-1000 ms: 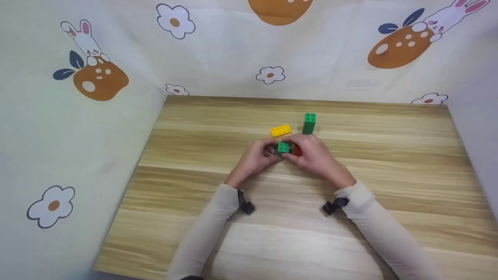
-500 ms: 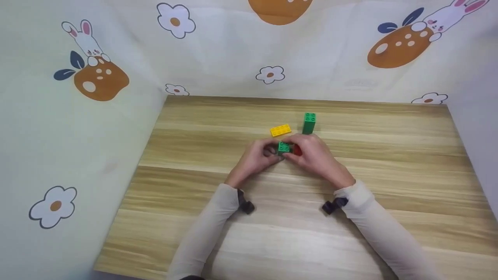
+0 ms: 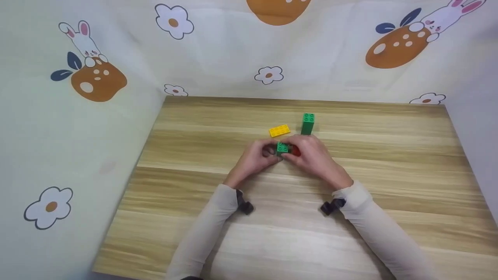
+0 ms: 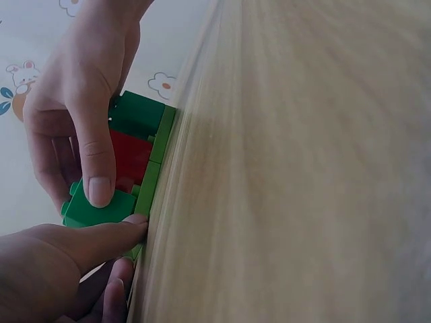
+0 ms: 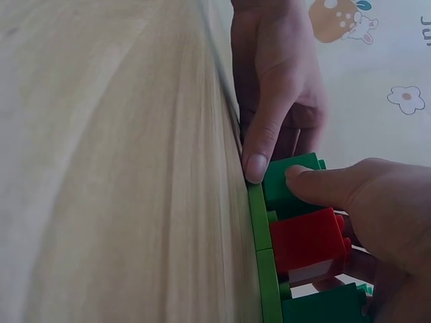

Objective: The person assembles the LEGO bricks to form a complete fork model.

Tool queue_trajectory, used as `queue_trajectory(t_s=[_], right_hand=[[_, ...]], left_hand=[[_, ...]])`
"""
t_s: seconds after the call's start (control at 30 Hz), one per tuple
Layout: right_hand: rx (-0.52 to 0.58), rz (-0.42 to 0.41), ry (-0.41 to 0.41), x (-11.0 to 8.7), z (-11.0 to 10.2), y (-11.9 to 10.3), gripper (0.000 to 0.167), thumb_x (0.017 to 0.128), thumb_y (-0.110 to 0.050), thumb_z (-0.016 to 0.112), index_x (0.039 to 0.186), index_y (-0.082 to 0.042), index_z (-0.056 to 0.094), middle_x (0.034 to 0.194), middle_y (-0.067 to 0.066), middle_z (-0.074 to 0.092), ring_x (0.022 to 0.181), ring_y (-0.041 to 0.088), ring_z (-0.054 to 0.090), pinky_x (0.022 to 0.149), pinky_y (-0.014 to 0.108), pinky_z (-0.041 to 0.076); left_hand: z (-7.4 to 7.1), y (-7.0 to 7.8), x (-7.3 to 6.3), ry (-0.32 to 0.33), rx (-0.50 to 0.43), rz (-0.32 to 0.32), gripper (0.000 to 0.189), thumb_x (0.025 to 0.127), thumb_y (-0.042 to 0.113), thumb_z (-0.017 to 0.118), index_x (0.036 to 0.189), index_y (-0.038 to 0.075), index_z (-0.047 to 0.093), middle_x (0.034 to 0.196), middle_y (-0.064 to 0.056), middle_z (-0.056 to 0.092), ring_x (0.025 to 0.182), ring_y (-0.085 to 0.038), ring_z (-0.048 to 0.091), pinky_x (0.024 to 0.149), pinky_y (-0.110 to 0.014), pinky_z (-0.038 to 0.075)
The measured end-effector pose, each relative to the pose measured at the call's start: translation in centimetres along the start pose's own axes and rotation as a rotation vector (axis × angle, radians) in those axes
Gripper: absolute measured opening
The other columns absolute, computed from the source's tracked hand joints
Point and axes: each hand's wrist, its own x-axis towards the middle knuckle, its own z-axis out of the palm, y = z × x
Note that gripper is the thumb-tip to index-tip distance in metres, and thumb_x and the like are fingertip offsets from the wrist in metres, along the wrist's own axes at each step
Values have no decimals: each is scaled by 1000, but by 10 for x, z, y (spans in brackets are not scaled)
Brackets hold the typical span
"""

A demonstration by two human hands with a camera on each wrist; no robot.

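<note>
Right wrist | right hand (image 5: 394, 219) pinches green block (image 5: 279, 188) | left hand (image 5: 283, 77) pinches light-green plate (image 5: 260, 219)

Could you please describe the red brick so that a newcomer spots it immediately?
On the wooden table, by the right hand, sits a light green base. The red brick stands on it between two green bricks, the only red piece visible.

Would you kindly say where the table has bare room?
Bare table lies between the right hand and its right edge, between the left hand and its left edge, and between the sleeves. It is crowded around the green brick, red brick and light green base, and beyond them, at the yellow brick and tall green block.
</note>
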Motion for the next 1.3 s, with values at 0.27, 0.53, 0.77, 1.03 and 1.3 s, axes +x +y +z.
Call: queue_trajectory(t_s=[0.27,0.53,0.77,1.03,1.3], right_hand=[[1,18,-7,0,2,-2,35,96,-29,85,129,-17,79,123,4,81,110,24,74,104,52,55],[15,31,-17,2,0,-3,35,95,-29,87,127,-18,80,121,3,81,103,22,72,93,46,56],[26,61,-37,6,0,-6,34,94,-29,87,126,-22,81,117,-2,81,92,20,67,78,36,48],[58,96,-75,8,-4,-5,34,93,-29,89,126,-23,81,125,-2,80,104,22,71,88,40,56],[29,107,-80,6,-7,-3,34,92,-32,89,123,-20,80,111,-2,80,87,21,64,75,35,47]], left_hand=[[0,-1,0,-1,-6,-4,38,91,10,87,128,7,76,111,-11,80,94,-15,74,86,-26,65],[-2,0,-1,5,6,-16,39,91,13,88,128,10,77,110,-8,80,94,-14,74,85,-27,65],[-2,-3,-1,21,50,-7,37,91,18,89,126,13,79,105,-5,80,89,-12,73,81,-26,65],[-2,-2,-2,14,39,-2,36,92,17,89,126,13,79,107,-5,80,90,-13,73,82,-26,65],[1,0,0,12,29,-14,35,91,16,88,125,12,78,108,-6,81,91,-14,74,83,-27,65]])
